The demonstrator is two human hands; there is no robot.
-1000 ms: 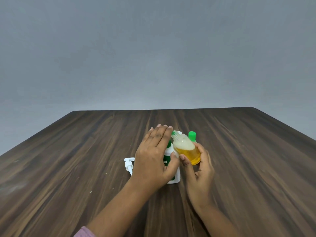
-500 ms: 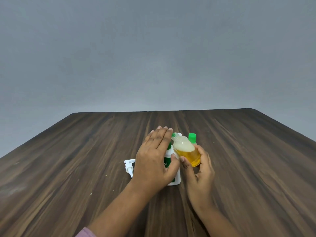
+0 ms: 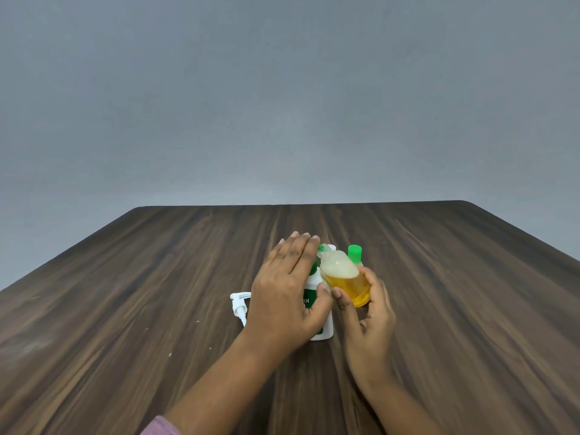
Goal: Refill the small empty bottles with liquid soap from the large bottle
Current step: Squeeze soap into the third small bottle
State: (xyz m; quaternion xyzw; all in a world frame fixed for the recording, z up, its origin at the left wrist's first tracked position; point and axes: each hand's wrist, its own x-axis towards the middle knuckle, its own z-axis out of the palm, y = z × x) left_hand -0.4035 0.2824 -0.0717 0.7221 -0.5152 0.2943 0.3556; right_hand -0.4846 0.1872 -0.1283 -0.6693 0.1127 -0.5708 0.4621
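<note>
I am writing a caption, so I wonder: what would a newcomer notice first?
At the centre of the dark wooden table, the right hand holds a clear plastic bottle of foamy amber soap tilted toward a white plastic bottle with a green label, held by the left hand. A white plastic pump head lies left of them.

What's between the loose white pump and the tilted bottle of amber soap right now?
Head view: the left hand and the upright white bottle it holds fill that stretch, between the pump and the tilted soap bottle in the right hand.
</note>
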